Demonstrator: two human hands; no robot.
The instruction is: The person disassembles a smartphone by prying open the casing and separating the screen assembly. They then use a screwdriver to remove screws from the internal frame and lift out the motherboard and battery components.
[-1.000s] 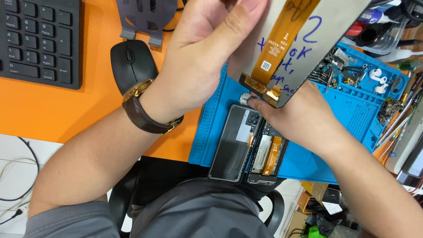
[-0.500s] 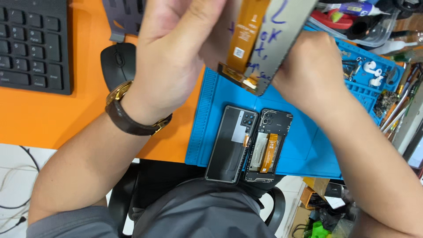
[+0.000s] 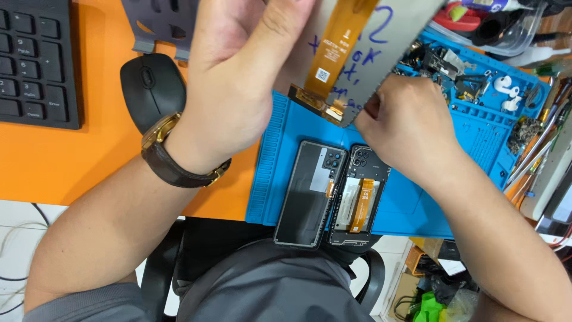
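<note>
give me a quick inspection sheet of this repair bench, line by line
surface: orange desk with a blue repair mat on it
job's things: phone display panel, back side up, orange flex cable along it; opened phone body and back cover side by side on the mat
clutter: small parts and white earbuds in the mat's trays; tools at the right edge
grips: left hand and right hand both hold the panel above the mat
cables: thin white cable low at left
surroundings: black keyboard, black mouse, wristwatch on the left wrist
</note>
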